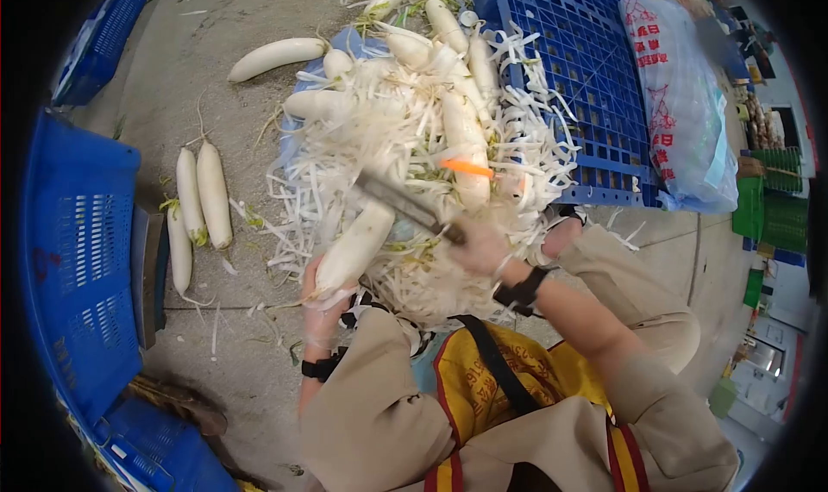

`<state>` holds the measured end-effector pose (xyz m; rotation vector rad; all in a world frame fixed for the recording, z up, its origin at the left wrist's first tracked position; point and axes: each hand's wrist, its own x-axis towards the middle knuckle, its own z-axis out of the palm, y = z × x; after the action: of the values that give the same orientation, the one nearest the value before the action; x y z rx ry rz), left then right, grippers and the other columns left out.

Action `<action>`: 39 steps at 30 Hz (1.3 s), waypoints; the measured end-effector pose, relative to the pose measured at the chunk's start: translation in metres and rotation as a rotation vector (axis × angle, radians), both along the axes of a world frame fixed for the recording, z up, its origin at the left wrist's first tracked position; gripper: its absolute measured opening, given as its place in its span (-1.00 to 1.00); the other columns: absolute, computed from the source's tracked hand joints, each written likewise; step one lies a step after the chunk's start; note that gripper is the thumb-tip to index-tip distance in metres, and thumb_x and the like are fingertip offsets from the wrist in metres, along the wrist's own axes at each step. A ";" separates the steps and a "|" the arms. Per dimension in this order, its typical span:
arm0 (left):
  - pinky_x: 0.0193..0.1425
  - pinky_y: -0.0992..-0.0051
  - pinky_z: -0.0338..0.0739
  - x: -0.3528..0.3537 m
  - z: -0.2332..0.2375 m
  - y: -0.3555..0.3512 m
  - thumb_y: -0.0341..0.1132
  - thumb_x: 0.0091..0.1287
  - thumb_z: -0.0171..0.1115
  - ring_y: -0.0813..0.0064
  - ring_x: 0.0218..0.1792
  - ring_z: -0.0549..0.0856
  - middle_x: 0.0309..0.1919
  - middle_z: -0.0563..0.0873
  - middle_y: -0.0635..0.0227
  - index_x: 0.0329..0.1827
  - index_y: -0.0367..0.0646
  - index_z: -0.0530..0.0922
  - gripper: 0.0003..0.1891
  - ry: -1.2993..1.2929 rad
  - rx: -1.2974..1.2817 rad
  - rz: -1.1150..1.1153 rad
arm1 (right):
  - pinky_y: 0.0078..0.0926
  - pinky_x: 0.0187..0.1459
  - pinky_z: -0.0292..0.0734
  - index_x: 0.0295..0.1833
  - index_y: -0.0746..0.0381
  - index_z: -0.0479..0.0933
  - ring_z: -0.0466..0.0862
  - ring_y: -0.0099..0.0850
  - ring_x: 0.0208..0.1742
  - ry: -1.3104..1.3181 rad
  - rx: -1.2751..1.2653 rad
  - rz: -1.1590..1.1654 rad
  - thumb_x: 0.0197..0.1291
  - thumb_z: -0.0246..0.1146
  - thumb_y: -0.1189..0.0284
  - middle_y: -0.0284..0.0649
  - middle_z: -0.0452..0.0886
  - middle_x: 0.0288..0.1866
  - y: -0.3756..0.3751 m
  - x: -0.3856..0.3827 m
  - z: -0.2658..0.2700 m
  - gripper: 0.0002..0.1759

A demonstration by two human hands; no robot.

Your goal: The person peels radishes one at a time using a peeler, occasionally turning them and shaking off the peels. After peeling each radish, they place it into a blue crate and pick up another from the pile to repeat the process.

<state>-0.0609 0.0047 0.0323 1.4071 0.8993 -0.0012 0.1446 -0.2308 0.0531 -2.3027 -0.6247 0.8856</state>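
White radish (354, 250) | near end in left fingers (311, 278), curled round | right fingers (467, 250) clasp tool (401, 203)

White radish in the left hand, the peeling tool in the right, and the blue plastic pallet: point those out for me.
White radish (355, 247): head view, middle of its body.
Peeling tool (402, 204): head view, its motion-blurred shaft.
Blue plastic pallet (595, 87): head view, its gridded surface.

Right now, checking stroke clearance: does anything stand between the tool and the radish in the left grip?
Nothing visible does. The blurred tool in the right grip is at the far end of the radish in the left grip; contact is unclear.
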 end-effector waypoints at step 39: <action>0.02 0.48 0.54 -0.015 -0.027 -0.004 -0.47 0.05 0.44 0.39 -0.06 0.61 -0.04 0.60 0.21 0.21 -0.26 0.34 -0.36 -0.087 -0.064 0.100 | -0.13 -0.20 0.52 -0.12 0.20 0.49 0.66 -0.02 -0.21 -0.109 -0.367 0.374 0.23 0.07 0.33 -0.01 0.65 -0.27 0.067 -0.042 -0.010 -0.79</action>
<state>-0.0755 0.0010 0.0049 1.2925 0.8884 0.1053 0.1025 -0.1636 0.0432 -2.6204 -1.0387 1.1280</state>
